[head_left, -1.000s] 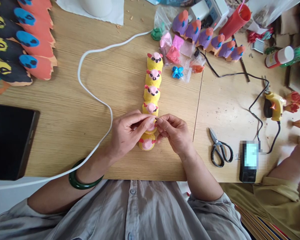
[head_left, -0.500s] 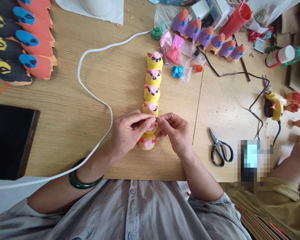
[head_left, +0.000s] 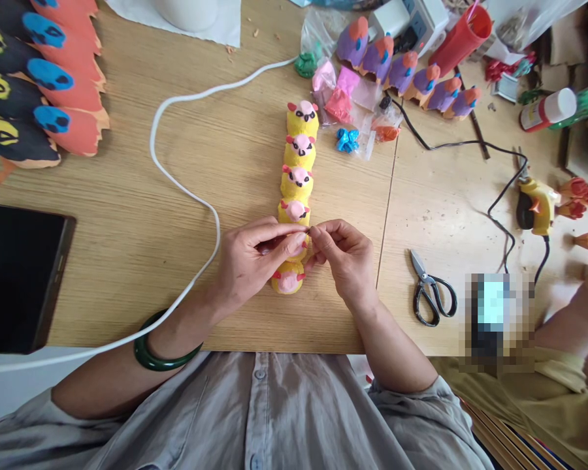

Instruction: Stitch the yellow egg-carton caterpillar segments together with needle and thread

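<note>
Right hand (head_left: 347,258) edged toward three o'clock, pinching a dark speck (head_left: 308,231) with left hand (head_left: 252,261); likely shaping, placement needed delicacy

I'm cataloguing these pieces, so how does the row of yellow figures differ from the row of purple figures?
The row of yellow figures is pink-faced; the row of purple figures is orange-topped, with blue touches. The yellow row runs nearly straight up the view; the purple row slants down rightward. Both show six figures.
</note>
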Tool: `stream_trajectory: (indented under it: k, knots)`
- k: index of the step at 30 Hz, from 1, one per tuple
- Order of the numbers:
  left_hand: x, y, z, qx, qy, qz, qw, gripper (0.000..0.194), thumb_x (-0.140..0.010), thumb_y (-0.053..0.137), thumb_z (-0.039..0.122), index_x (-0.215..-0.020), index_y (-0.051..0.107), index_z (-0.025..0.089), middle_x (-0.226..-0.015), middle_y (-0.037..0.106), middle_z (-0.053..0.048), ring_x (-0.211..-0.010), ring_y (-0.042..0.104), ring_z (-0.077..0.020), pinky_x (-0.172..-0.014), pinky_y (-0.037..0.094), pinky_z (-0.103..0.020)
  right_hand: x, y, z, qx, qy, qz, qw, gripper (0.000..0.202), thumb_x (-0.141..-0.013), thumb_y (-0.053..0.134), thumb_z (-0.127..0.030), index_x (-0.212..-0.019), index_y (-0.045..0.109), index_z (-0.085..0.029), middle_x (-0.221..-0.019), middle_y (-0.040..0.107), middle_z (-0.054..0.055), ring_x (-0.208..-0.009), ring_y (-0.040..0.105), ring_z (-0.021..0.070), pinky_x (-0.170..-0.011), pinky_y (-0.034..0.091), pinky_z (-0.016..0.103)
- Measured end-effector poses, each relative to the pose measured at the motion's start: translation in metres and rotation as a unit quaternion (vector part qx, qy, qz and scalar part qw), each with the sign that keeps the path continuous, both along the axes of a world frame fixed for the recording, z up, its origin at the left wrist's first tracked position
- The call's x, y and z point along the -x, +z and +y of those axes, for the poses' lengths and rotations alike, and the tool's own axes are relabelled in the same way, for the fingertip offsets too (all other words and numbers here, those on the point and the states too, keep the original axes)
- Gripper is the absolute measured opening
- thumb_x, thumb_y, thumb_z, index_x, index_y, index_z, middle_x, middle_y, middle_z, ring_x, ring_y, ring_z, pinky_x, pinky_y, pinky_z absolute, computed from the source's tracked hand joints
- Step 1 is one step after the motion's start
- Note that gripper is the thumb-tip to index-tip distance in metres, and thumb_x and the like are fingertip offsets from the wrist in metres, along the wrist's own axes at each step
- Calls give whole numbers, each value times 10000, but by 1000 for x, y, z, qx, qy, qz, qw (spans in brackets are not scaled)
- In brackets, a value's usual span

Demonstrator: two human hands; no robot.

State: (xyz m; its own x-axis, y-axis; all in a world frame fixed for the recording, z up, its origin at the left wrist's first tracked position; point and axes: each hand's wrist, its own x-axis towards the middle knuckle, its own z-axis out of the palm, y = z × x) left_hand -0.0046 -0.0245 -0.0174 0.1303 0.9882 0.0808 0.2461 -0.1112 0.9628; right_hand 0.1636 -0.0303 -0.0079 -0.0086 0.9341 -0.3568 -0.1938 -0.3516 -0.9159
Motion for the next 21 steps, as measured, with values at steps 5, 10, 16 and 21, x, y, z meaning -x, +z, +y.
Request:
stream_trajectory:
  k: [5,10,16,21]
  knots:
    - [0,0,0,-18,1,13,1000,162,-986,716,306,-1036,850,230,-832,791,-14,-737,735,-133,-646,567,-232,0,0,0,-2,-6,3,1000,378,-792,892,-529,-785,687,-211,-652,627,-52,-510,557,80,-496,590,230]
    - [0,0,-1,-49,-2,54,997,146,-969,741,277,-1060,854,260,-772,763,14,-656,676,-102,-619,535,-216,1,0,0,-1,-11,-5,1000,391,-787,890,-545,-790,684,-213,-660,648,-43,-516,560,87,-498,588,238]
    - [1,-2,-1,-92,1,79,993,123,-966,746,270,-1029,852,265,-722,724,25,-607,624,-93,-605,503,-225,2,-1,-1,-5,-9,-3,1000,396,-785,890,-545,-772,678,-212,-656,635,-43,-522,556,87,-495,593,236]
    - [0,-1,0,-95,1,65,993,122,-964,746,241,-1025,851,250,-726,723,23,-610,623,-89,-596,494,-215,2,-1,-1,-4,-12,12,1000,386,-776,901,-530,-768,681,-212,-659,646,-47,-519,557,84,-488,590,229]
